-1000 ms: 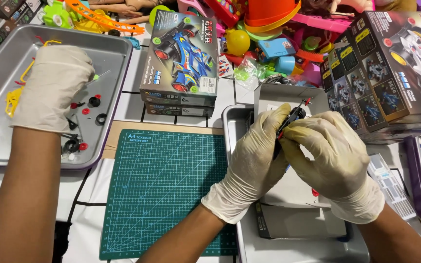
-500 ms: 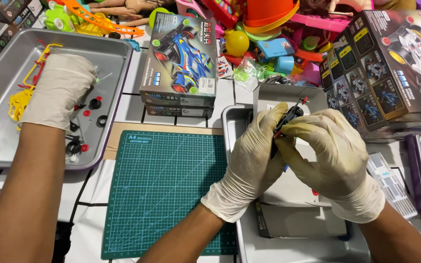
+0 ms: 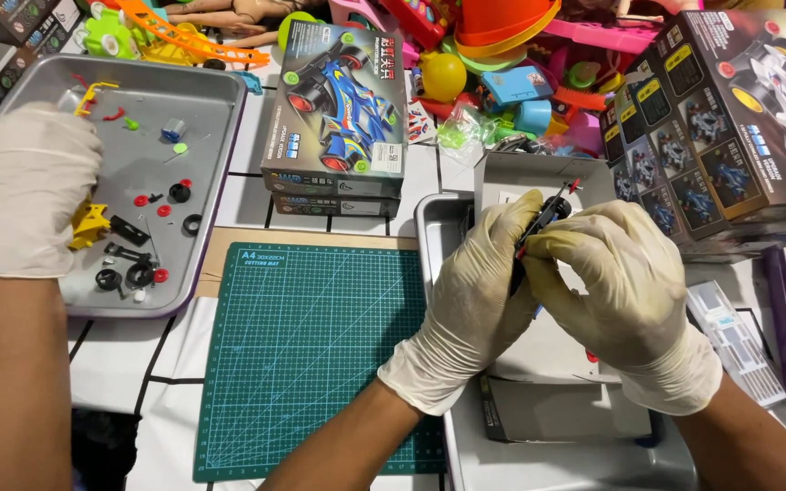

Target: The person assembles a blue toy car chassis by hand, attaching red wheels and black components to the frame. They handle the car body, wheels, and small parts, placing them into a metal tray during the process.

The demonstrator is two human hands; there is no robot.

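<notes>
Both hands (image 3: 552,273) grip small black part (image 3: 543,221), mostly hidden; cutting mat (image 3: 311,355) beside.

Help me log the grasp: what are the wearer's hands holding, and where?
Left hand and right hand together clasp a small black part by its lower end.

co-worker's gloved hand (image 3: 29,186) slid left, parts uncovered

Thin matt latex, slightly wrinkled, covers my left hand (image 3: 475,300) and right hand (image 3: 625,291), which pinch a small black plastic car part (image 3: 543,221) with a dull sheen. Below sits a brushed metal tray (image 3: 438,227), softly reflective. The green cutting mat (image 3: 307,355) looks rubbery and matt; the boxed kit (image 3: 338,105) is glossy printed cardboard.
</notes>
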